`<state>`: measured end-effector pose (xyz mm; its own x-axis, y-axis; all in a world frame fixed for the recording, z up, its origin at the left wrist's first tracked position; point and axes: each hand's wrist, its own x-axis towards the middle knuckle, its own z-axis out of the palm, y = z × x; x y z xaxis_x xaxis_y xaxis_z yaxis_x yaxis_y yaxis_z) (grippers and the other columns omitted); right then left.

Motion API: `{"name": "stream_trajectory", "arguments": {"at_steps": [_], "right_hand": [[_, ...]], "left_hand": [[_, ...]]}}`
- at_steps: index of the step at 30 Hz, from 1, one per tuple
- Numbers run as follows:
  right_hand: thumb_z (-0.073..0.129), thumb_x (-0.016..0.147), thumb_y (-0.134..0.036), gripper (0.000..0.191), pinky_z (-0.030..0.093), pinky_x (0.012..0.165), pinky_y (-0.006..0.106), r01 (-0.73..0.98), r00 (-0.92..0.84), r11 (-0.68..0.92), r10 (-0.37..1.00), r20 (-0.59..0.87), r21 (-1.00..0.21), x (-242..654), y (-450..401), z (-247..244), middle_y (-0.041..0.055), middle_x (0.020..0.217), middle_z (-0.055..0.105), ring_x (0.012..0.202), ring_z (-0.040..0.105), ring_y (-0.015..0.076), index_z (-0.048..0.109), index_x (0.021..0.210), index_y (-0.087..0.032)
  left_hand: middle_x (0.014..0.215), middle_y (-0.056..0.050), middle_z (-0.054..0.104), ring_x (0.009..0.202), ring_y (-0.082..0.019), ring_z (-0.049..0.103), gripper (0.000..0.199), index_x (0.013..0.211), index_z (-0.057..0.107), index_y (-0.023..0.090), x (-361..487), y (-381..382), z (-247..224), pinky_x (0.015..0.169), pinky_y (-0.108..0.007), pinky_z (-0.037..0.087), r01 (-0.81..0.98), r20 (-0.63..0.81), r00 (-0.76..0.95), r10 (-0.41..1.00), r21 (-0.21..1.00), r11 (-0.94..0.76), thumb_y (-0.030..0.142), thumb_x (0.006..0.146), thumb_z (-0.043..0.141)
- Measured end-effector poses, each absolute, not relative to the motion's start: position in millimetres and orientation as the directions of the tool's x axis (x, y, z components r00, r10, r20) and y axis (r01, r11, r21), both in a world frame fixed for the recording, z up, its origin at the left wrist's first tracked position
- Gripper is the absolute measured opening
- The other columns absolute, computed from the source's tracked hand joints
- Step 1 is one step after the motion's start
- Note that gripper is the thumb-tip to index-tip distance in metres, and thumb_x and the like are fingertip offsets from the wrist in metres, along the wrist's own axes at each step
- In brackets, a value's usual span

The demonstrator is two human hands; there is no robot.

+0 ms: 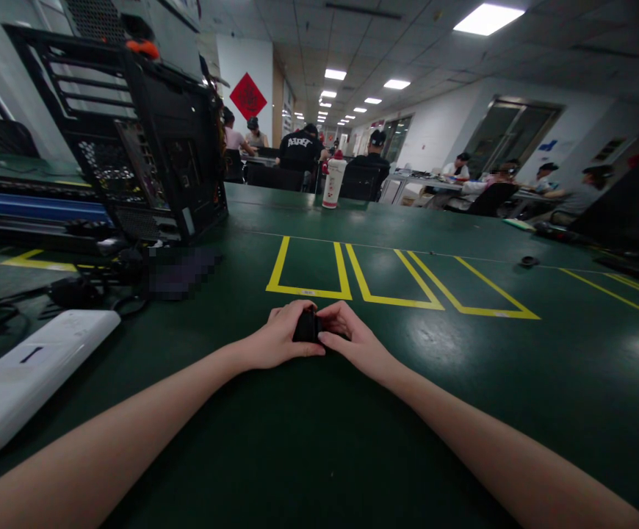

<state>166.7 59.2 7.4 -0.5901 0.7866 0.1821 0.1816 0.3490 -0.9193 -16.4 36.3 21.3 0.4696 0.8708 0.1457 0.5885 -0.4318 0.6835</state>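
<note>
Between my two hands is a small black object (307, 328), dark and blocky; its exact kind I cannot make out. My left hand (277, 334) wraps round its left side, thumb along the near edge and fingers over the top. On the right side, the fingertips and thumb of my right hand (351, 334) pinch at its edge. Both hands rest low over the green table (319, 441), just on the near side of a yellow tape rectangle (308, 292). Part of the object is hidden by my fingers.
An open black computer case (170, 154) stands at the left. Near it lie black cables (71, 290) and a long white device (38, 371). A white paper cup (333, 184) stands at the far edge. A small dark ring (529, 261) lies right. Several people sit beyond.
</note>
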Motion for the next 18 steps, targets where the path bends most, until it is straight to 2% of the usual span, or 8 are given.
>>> {"name": "stream_trajectory", "arguments": {"at_steps": [4, 11, 18], "right_hand": [[0.052, 0.079, -0.027, 0.020, 0.044, 0.082, 0.037, 0.203, -0.578, 0.336, 0.799, 0.164, -0.920, 165.7, 59.7, 6.4, 0.0017, 0.098, 0.054, 0.092, 0.054, 0.0158, 0.047, 0.098, -0.022], [0.051, 0.080, -0.028, 0.025, 0.043, 0.085, 0.039, 0.272, -0.571, 0.320, 0.813, 0.116, -0.908, 164.8, 59.0, 8.4, 0.0041, 0.101, 0.055, 0.094, 0.053, 0.0172, 0.047, 0.104, -0.020], [0.054, 0.078, -0.022, 0.023, 0.041, 0.087, 0.037, 0.204, -0.591, 0.397, 0.779, 0.210, -0.895, 165.6, 57.4, 8.8, 0.0010, 0.099, 0.053, 0.095, 0.053, 0.0156, 0.046, 0.099, -0.023]], "left_hand": [[0.118, -0.010, 0.044, 0.108, -0.027, 0.042, 0.059, 0.119, 0.033, 0.019, -16.0, 35.7, 22.6, 0.091, -0.044, 0.031, 0.580, 0.144, 0.476, 0.867, 0.690, -0.433, 0.045, 0.073, 0.058], [0.116, -0.009, 0.045, 0.107, -0.027, 0.043, 0.057, 0.118, 0.034, 0.020, -16.2, 35.6, 23.4, 0.091, -0.044, 0.031, 0.578, 0.147, 0.479, 0.866, 0.690, -0.436, 0.045, 0.073, 0.058], [0.116, -0.010, 0.044, 0.107, -0.027, 0.042, 0.060, 0.118, 0.034, 0.017, -15.2, 37.7, 19.4, 0.092, -0.044, 0.029, 0.596, 0.164, 0.463, 0.871, 0.670, -0.443, 0.043, 0.071, 0.060]]}}
